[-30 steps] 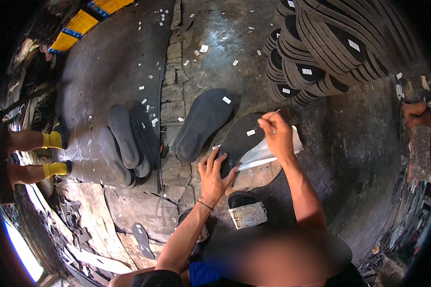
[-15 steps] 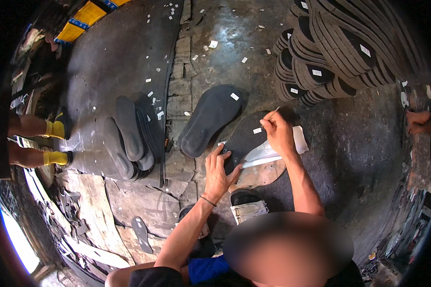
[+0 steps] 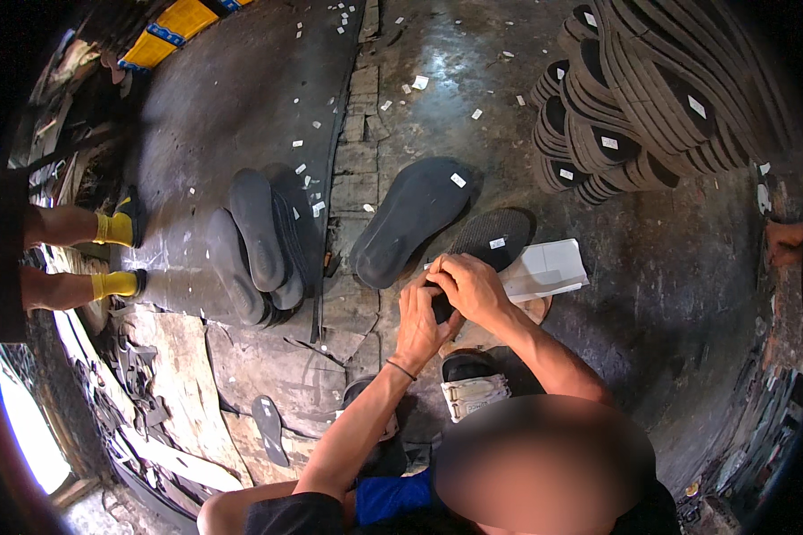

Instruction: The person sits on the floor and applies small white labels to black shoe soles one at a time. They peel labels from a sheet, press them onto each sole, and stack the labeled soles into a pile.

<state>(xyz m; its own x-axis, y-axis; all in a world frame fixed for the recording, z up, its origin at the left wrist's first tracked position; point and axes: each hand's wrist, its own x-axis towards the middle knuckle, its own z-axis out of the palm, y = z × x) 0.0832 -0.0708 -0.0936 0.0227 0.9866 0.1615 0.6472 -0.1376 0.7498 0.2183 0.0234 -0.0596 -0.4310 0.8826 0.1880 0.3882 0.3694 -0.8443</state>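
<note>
Dark textured shoe sole [image 3: 491, 239] pinched at its near end by left hand [image 3: 419, 314] and right hand [image 3: 469, 285], both grips closed on it, white paper sheets [image 3: 549, 267] lain beside it on the floor [image 3: 669, 294].

- Bare floor [image 3: 687, 303] right of hands = easy way through.
- Sole stacks [image 3: 633, 98] wall off upper right.
- Loose sole [image 3: 415, 218] just left, sole pile [image 3: 259, 245] beyond.
- Shoe [image 3: 473, 388] tight below the wrists.

A lone dark sole [image 3: 412, 218] lies flat on the stained floor [image 3: 687, 294]. Left of it, several soles [image 3: 259, 245] overlap in a loose heap — farther left stand two feet in yellow socks [image 3: 111, 254]. Up to its right, stacked soles [image 3: 633, 98] form long rows.
</note>
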